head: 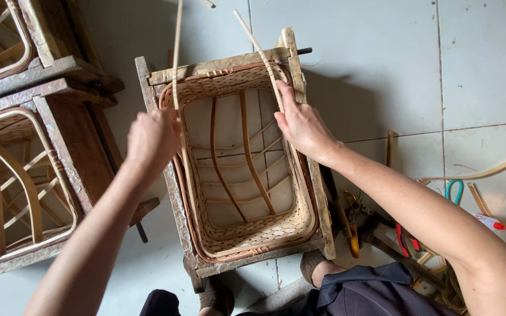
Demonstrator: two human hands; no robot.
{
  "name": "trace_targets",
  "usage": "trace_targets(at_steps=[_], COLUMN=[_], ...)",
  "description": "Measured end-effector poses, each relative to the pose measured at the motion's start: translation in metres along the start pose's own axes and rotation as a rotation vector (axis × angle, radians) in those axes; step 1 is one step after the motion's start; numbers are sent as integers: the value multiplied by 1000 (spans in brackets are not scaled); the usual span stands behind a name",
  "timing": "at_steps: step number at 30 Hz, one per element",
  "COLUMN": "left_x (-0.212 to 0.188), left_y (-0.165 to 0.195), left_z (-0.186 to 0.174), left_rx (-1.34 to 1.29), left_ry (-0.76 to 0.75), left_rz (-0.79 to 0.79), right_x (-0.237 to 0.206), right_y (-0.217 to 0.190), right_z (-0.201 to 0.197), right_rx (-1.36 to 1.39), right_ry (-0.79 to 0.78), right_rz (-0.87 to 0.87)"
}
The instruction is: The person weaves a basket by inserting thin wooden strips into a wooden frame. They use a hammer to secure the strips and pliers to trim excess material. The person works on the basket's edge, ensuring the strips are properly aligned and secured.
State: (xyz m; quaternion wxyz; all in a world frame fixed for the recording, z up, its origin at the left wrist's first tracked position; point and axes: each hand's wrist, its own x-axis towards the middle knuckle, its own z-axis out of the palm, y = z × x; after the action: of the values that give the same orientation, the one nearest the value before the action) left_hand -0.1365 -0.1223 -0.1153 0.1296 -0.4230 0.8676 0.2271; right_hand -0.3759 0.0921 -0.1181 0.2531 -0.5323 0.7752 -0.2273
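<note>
Standing on the tiled floor (pixel 382 58), left to right: spare wooden moulds (pixel 24 175) with cane frames; left hand (pixel 152 140), closed around a cane strip (pixel 176 52) at the basket's left rim; woven basket (pixel 244 158), seated in its wooden mould (pixel 224 63); right hand (pixel 303 126), fingers pinching a second strip (pixel 259 50) against the right rim. Strips judged light, springy, liable to snap if kinked; best gripped close to the rim. Hand tools (pixel 382 228) lie at right.
</note>
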Motion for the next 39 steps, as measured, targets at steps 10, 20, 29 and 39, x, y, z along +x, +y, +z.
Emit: trace_targets(at_steps=[10,20,29,39], left_x=[87,76,55,51], left_y=[64,36,13,61], left_z=[-45,-45,-22,46], left_rx=[482,274,112,-60], left_ry=[676,676,496,497], left_rz=[674,748,599,531], right_x=[1,-3,1,4], right_y=[-17,-29,-26,-7], right_z=[5,20,32,18], right_rx=[32,129,105,-368], right_ry=[20,-5,-79,223], right_rz=[-92,-130,-78,-43])
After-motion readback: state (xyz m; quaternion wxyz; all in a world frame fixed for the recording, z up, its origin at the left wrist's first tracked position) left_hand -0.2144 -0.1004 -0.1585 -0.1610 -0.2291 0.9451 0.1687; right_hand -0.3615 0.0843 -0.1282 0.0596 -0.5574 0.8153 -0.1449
